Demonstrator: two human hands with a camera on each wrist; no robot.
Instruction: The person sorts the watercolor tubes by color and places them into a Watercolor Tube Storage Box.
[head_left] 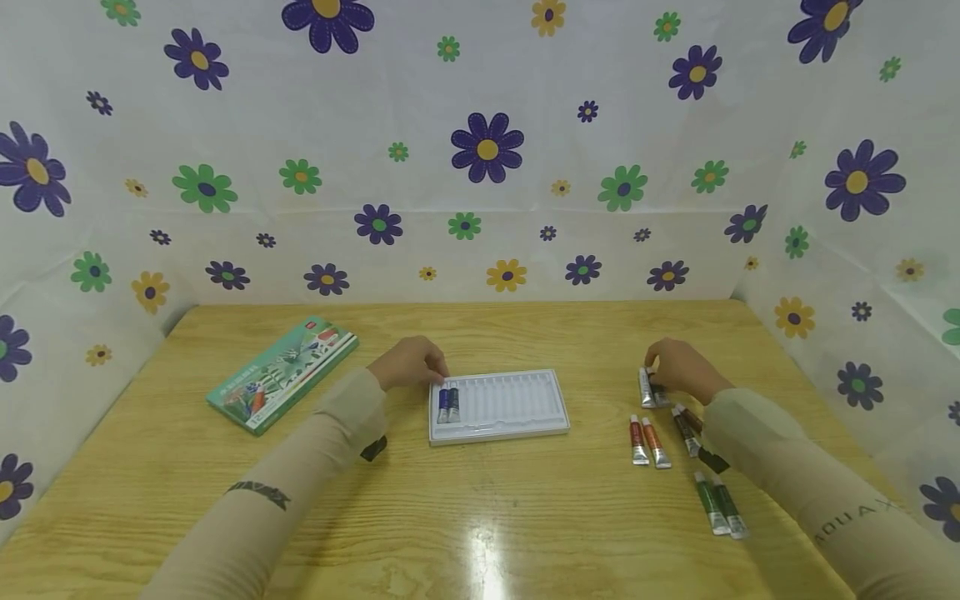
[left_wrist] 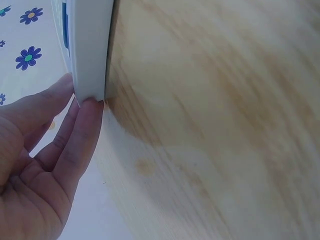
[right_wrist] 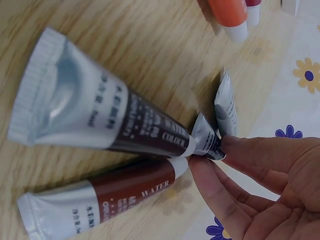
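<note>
My left hand (head_left: 411, 362) grips the far left corner of a white plastic paint tray (head_left: 498, 431), thumb and fingers at its edge. Two dark blue paint tubes (head_left: 447, 403) lie in the tray's leftmost slots; the other slots are bare. On the right, my right hand (head_left: 684, 369) pinches a black paint tube (right_wrist: 215, 150) between thumb and fingers, hiding part of it. A white and silver tube (head_left: 646, 388) lies beside it. Close to this hand in the right wrist view are a dark brown tube (right_wrist: 150, 122) and a reddish-brown tube (right_wrist: 135, 187).
Nearer me on the right lie a red tube (head_left: 638, 442), an orange tube (head_left: 657, 444) and two green tubes (head_left: 722, 506). A green illustrated paint box (head_left: 283, 375) lies at an angle on the left of the wooden table (head_left: 420, 517). Flower-patterned sheeting (head_left: 517, 83) encloses the back and sides.
</note>
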